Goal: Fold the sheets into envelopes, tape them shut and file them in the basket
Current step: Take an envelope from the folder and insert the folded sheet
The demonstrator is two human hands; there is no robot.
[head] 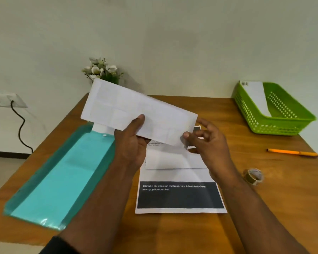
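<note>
Envelope (136,110) above sheet (178,195) reading "Bed with old sheet".

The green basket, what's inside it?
One folded white paper leans inside the green basket, along its left wall. The near wall hides part of the bottom, so anything lying low there can't be seen.

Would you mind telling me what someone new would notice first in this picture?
The folded white envelope, held up mid-frame, gripped by the left hand with the right hand pinching its lower corner. Next, the bright teal folder lying on the table's left side, and the green basket at the far right corner.
</note>
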